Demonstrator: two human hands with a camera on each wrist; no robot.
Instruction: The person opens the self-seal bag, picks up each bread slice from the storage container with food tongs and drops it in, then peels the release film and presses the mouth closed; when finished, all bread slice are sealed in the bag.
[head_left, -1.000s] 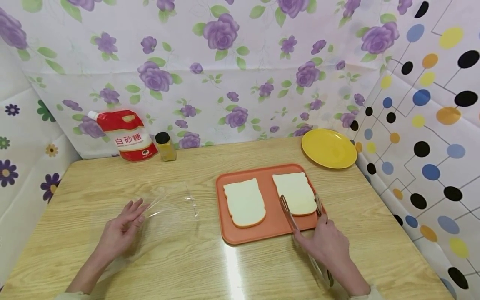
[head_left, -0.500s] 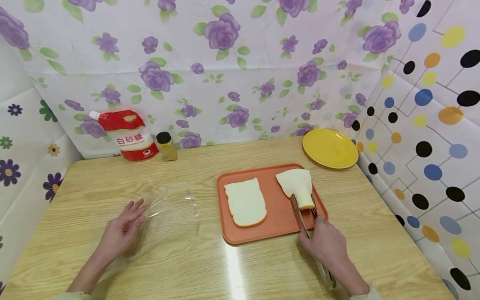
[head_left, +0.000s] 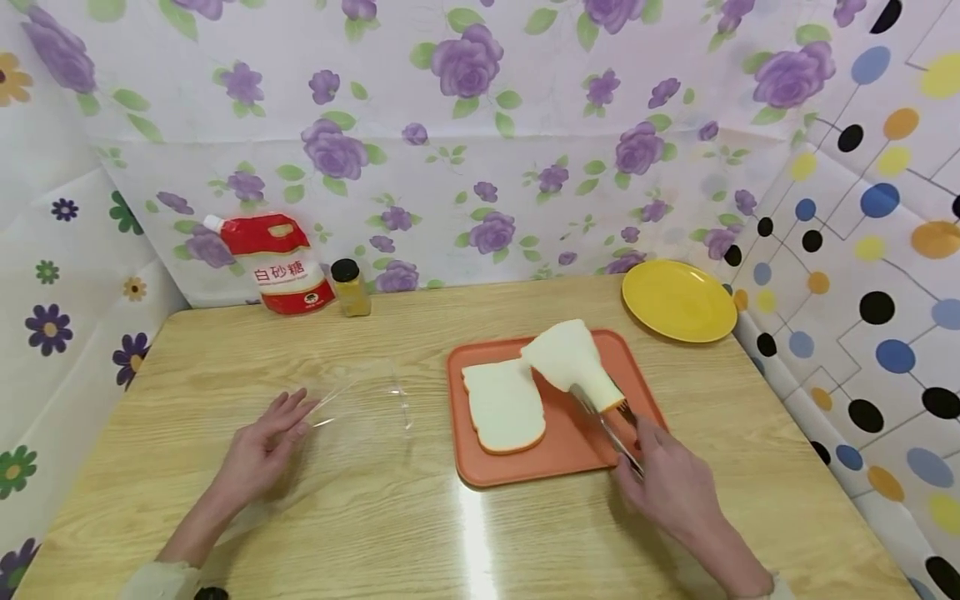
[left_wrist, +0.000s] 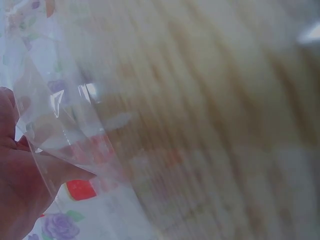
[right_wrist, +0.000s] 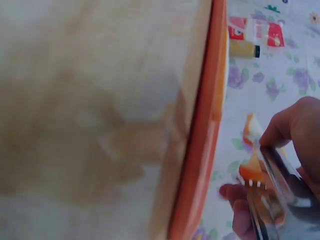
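Observation:
My right hand (head_left: pixel 675 492) holds metal tongs (head_left: pixel 618 437) with a fork-like end. Pinched in the tongs is one white bread slice (head_left: pixel 566 354) with a brown crust, its near end folded, raised over the orange tray (head_left: pixel 566 454). A second bread slice (head_left: pixel 506 408) lies flat on the tray's left half. In the right wrist view, the tines of the tongs (right_wrist: pixel 287 185) are at the crust. My left hand (head_left: pixel 258 454) pinches the edge of a clear plastic bag (head_left: pixel 363 417) between thumb and fingers; the left wrist view shows the thumb inside the film.
A red and white sugar pouch (head_left: pixel 285 267) stands at the back left, beside a small black-capped jar (head_left: pixel 351 292) with yellow contents. A yellow plate (head_left: pixel 678 300) sits at the back right corner. Patterned cloth walls bound the wooden table (head_left: pixel 360 533).
The tongs have closed on the right bread slice, folded its near end and lifted it, then swung it leftward towards the other slice. The left hand keeps its hold on the bag. The head view shifted slightly.

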